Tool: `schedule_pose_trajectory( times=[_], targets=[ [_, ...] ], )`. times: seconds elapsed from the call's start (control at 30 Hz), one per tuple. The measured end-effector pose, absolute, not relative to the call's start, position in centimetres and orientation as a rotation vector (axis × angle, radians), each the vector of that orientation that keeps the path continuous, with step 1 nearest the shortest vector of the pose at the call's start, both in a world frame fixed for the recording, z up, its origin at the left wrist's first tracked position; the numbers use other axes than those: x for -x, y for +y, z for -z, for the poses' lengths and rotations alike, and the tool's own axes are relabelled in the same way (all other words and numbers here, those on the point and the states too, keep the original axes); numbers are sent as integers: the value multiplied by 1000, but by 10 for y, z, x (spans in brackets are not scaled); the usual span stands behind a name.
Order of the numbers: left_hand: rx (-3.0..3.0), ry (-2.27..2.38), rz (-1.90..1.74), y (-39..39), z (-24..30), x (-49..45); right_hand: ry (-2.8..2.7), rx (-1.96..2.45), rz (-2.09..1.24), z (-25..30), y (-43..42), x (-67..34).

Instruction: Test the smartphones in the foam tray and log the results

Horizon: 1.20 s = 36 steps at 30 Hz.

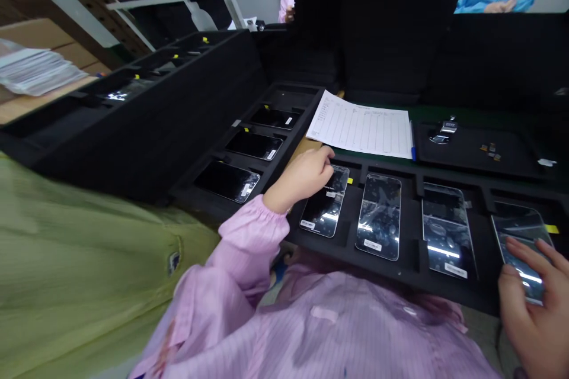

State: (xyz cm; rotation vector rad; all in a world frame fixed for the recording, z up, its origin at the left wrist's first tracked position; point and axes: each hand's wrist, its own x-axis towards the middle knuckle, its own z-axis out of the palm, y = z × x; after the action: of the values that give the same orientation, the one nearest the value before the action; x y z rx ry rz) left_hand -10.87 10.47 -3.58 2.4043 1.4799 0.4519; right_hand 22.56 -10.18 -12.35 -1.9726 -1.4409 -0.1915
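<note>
Smartphones (379, 217) lie face up in the cut-out slots of a black foam tray (413, 266), seen from above at head height. Four fill the near row, their glass glaring under the lights, and at least three show a small white label. The person's left hand (302, 177), coming out of a pink striped sleeve (249, 243), sits over the top end of the leftmost phone (322, 213), its fingers curled down; whether they pinch the phone cannot be told. At the far right, the right hand (537, 308) rests on the rightmost phone (522, 237), fingers spread across the glass, not pinching. Just past the left hand lies a ruled paper sheet (360, 125) with a blue pen (413, 142) beside it. Further right, a black mat (471, 151) holds small metal parts (448, 127). Three dark phones (254, 145) fill a second tray section to the left. An olive-green sleeve (84, 249) crowds the lower left, and a stack of papers (33, 68) lies beyond it
</note>
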Motion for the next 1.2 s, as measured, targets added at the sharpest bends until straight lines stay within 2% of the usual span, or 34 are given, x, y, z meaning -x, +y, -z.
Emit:
schedule_pose_trajectory(
  times=[0.3, 0.53, 0.67, 0.77, 0.9, 0.97, 1.1, 1.2],
  targets=[
    [-2420, 1423, -553, 124, 67, 96, -1557, 1921, 245, 110, -95, -214],
    [-2231, 1051, -674, 128, 37, 131, -1593, 1843, 167, 122, -95, -225],
    [-1917, 776, -686, 106, 11, 149, -1576, 1763, 32, 104, -93, -212],
    [-1679, 730, -886, 82, -10, 136, -1581, 1631, -208, 74, -88, -184],
    [-1531, 745, -1046, 51, -34, 93, -1421, 1244, -919, 34, -80, -136],
    [-1516, 751, -1046, 37, -43, 72, -1297, 1081, -1158, 20, -79, -122],
    [-1517, 848, -891, 18, -30, 63, -1168, 1111, -1232, -1, -89, -135],
    [-1771, 1013, -741, 34, 22, 75, -1047, 1173, -1151, -21, -100, -173]
  ],
)
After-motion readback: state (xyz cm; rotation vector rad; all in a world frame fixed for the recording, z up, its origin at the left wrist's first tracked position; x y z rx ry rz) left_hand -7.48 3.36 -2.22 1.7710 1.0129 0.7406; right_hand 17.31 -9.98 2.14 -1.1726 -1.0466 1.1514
